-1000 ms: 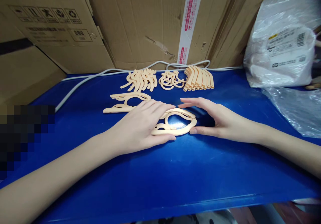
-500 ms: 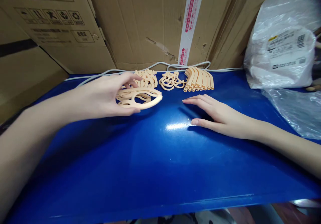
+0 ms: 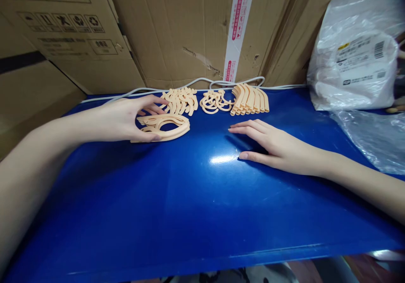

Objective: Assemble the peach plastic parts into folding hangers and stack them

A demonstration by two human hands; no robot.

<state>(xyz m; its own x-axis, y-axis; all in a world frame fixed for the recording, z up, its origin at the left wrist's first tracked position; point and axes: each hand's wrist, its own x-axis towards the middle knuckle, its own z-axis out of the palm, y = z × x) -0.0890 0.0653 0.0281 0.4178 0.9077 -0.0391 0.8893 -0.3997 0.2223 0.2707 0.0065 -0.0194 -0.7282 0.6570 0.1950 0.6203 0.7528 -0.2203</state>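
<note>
My left hand (image 3: 123,120) is around a beige plastic folding hanger (image 3: 182,131), folded into an oval loop, which rests at the left of the blue table on what looks like another such piece. The thumb lies along its near edge, while the fingers are spread above and behind it, loose of it. Behind the fingertips lies a pile of short wavy beige pieces (image 3: 182,100). My right hand (image 3: 268,145) is open and holds nothing, its fingertips low over the table near a bright reflection.
Beige hooks (image 3: 215,102) and a row of curved beige arms (image 3: 251,100) lie along the back of the blue table (image 3: 202,207). Behind them run a white cable (image 3: 202,79) and cardboard boxes (image 3: 177,29). A clear plastic bag (image 3: 351,76) with a label stands at the right.
My left hand has moved left and down with the folding hanger, which now rests on the table, and its fingers have loosened. The right hand is almost still.
</note>
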